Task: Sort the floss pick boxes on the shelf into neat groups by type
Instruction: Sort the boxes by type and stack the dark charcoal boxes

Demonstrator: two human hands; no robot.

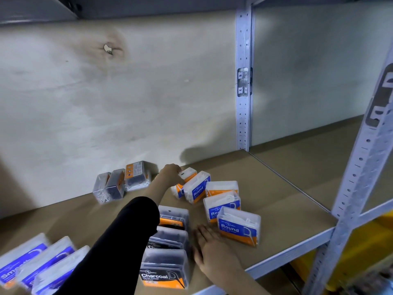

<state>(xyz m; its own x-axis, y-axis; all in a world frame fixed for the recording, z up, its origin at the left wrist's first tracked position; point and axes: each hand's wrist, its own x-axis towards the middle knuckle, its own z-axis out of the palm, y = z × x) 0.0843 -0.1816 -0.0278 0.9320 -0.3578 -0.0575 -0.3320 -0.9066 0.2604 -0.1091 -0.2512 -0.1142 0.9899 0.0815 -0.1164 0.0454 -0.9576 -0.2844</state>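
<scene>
The shelf (276,188) is a flat brown board with a pale metal lip along its front, backed by a pale plywood panel (148,92) with one dark knot. The floss pick boxes are small clear plastic tubs with rounded corners and glossy labels.

Five Round boxes (222,206), blue and orange with white picks inside, lie loosely fanned right of centre, each tilted differently. The left hand (171,173), reaching out of a black sleeve (119,241), has its fingers curled over the top of the farthest Round box (188,174), close to the panel. The right hand (209,250) lies flat on the board with its fingers straight and close together. Its fingertips are just beside the nearest Round box (239,225).

To its left, three Charcoal boxes (164,266) stand in a tidy row running front to back. Three blue-labelled boxes (42,262) lean side by side at the front left, blurred. Three dark boxes (125,182) huddle against the panel.

Right of the Round boxes, open board runs to a perforated grey upright (359,167) at the front corner.
</scene>
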